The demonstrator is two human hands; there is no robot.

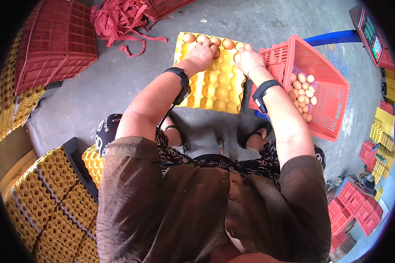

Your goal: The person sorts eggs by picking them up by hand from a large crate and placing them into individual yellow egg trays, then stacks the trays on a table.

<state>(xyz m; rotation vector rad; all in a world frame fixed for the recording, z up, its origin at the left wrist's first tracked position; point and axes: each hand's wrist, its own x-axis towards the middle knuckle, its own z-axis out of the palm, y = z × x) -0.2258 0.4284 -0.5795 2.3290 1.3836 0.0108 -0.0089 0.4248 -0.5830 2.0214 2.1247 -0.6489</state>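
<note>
Left hand (202,53), right hand (249,59) over yellow egg tray (215,85), 12 o'clock; fingers hide eggs (208,40); grip state indiscernible. Red crate (327,83), 2 o'clock.

The grey concrete floor (118,87) carries a yellow egg tray (215,83), a tilted red basket (324,87) of eggs, an upturned red crate (52,44), tangled red straps (118,19) and stacked trays (52,197).

Matt yellow moulded-pulp egg tray (215,87), rough and fibrous. Smooth, faintly satin brown eggs (208,41). Glossy red plastic lattice basket (324,87); same plastic on stacked crates (52,44). Rough grey concrete floor (118,83), dusty. Crinkled red plastic strapping (118,19). Matt black straps on both wrists.
</note>
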